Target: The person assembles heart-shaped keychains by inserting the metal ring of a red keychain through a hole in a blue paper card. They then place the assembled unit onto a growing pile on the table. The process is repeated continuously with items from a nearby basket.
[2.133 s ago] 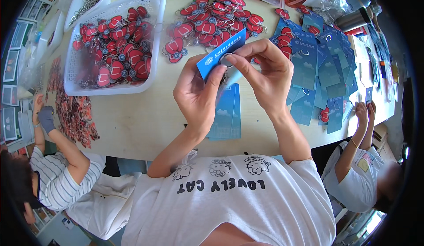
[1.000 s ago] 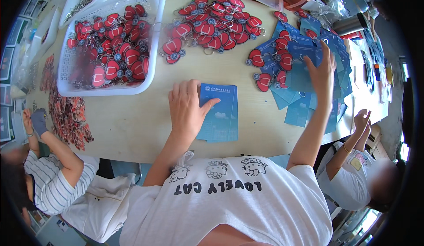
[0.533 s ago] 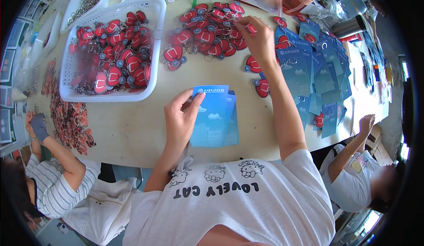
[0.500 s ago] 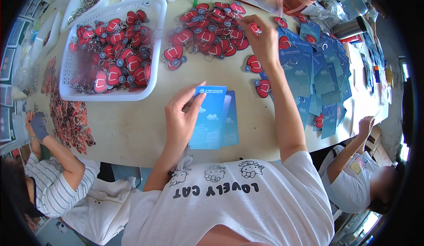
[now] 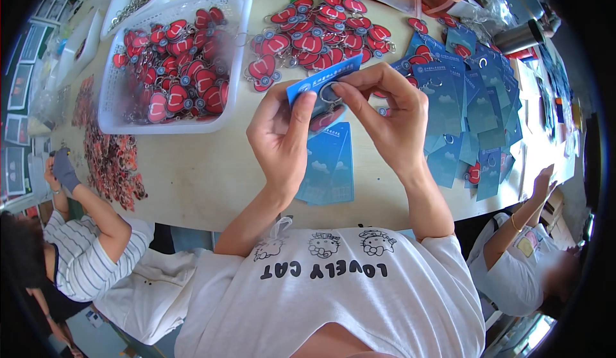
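My left hand [image 5: 282,136] pinches a blue card [image 5: 343,69] between thumb and fingers, tilted above the table. My right hand [image 5: 396,117] is closed, with thumb and fingertips on the metal ring of a keychain [image 5: 329,93] against the card. A reddish part shows just below the ring; the rest of the keychain is hidden by the card and my fingers. On the table below lie more blue cards [image 5: 330,175], overlapping. Past my hands a loose pile of red keychains [image 5: 321,34] spreads out.
A white plastic basket [image 5: 240,37] full of red keychains stands at the left, beside a heap of small orange-red pieces [image 5: 115,172]. Blue cards with keychains [image 5: 443,101] cover the right side. A steel cup [image 5: 516,37] stands far right. People sit on both sides.
My right hand has come from the keychain pile to the card, bringing a keychain. My left hand has raised the card off the others and tilted it.
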The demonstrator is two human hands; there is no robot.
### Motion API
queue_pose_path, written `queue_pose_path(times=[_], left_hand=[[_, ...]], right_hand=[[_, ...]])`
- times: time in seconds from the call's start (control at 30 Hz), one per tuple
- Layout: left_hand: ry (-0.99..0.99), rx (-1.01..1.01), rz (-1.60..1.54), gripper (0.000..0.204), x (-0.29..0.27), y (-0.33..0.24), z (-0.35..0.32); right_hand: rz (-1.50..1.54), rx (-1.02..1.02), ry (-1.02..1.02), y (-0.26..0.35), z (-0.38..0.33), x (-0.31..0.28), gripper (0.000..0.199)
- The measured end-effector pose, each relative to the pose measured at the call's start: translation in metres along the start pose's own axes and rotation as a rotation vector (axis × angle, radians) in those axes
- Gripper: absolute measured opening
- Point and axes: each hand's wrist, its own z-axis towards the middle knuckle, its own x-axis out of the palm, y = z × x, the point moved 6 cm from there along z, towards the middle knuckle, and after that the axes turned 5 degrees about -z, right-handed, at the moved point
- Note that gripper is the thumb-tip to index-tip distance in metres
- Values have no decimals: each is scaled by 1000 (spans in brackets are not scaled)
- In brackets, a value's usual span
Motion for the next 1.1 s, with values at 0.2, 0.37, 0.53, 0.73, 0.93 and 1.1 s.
queue_pose_path(times=[0.2,0.37,0.53,0.73,0.93,1.1], left_hand=[[49,-71,-115,18,4,1,-1],[25,-68,-177,18,7,-4,-3],[12,50,-59,18,13,-12,-3],[5,-14,-131,24,10,-4,-5],[204,-162,-35,48,6,20,-14],[399,157,1357,55,-26,28,-28]], right_hand=[[21,43,5,11,-5,-4,17],[86,77,-206,5,-6,-7,32],[451,296,-2,-8,-17,15,20],[252,215,92,-3,-18,12,16],[225,260,70,-32,-30,-8,23],[24,424,5,-72,-31,-122,39]])
